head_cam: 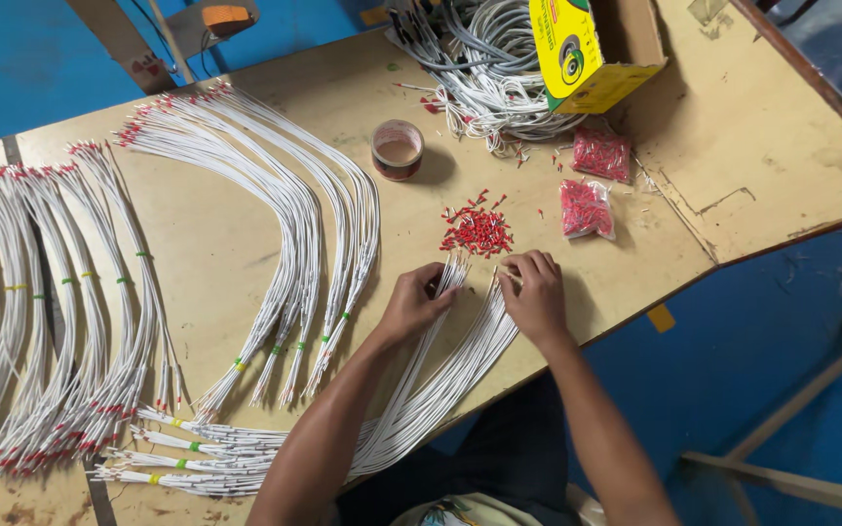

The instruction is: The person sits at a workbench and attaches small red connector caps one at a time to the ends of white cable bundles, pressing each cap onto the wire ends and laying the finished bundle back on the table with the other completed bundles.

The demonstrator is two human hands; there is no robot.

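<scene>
Left hand (413, 305) lying closed over the loose bundle of thin white wires (440, 375), pressing it down on the tabletop (226, 234) near the bare wire tips. Right hand (536, 295) just beside, fingers pressed together and pinching one wire end, possibly with a small red ferrule; too small to tell for sure. Bundle running from the two hands back toward the near edge of the tabletop. Pile of red ferrules (477, 231) just beyond the fingertips.

Wires probably light, thin and springy, easy to bend and quick to slip away sideways. Best taken close to the tip, where less flex. Ferrules tiny and likely to roll, so a fingertip pinch needed.

Two bags of red ferrules (592, 185) and a tape roll (398, 149) farther away.
</scene>
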